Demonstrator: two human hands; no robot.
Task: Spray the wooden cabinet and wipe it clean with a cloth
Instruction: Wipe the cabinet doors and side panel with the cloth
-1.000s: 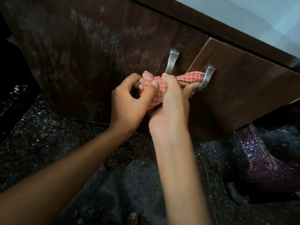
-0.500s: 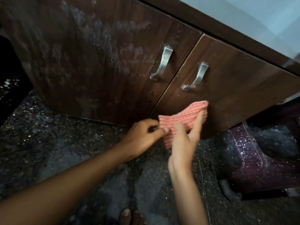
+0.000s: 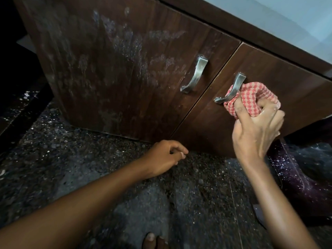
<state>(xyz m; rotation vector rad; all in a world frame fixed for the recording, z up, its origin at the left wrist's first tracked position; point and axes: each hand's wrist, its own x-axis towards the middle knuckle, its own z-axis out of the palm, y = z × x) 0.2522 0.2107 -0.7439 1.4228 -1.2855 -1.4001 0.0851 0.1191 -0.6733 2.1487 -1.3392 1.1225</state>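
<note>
A person crouched on a dark speckled floor point(image 3: 75, 173) works at the front of a wooden cabinet point(image 3: 143, 108). The right hand point(image 3: 256, 128) grips a bunched red-and-white checked cloth point(image 3: 251, 97), the fingers point(image 3: 239, 110) curled tight around it, and holds it against the right door point(image 3: 294, 81). The cloth is pushed up beside and partly behind the lower end of that door's curved metal handle point(image 3: 233, 88). The left hand point(image 3: 165, 157) hangs low near the cabinet's bottom edge, just above the floor. Its fingers point(image 3: 180, 150) are loosely curled and hold nothing. The left door point(image 3: 100, 56) is covered in pale, streaky smears and fine droplets that run from its upper part down toward its base, and its own metal handle point(image 3: 195, 74) stands free of both hands. The right door looks darker and more even in tone. A pale top surface point(image 3: 291, 20) shows above the doors. Bare toes point(image 3: 154, 239) appear at the bottom of the view, and a dark purple speckled object point(image 3: 305, 178), too dim to identify, sits on the floor at the right.
</note>
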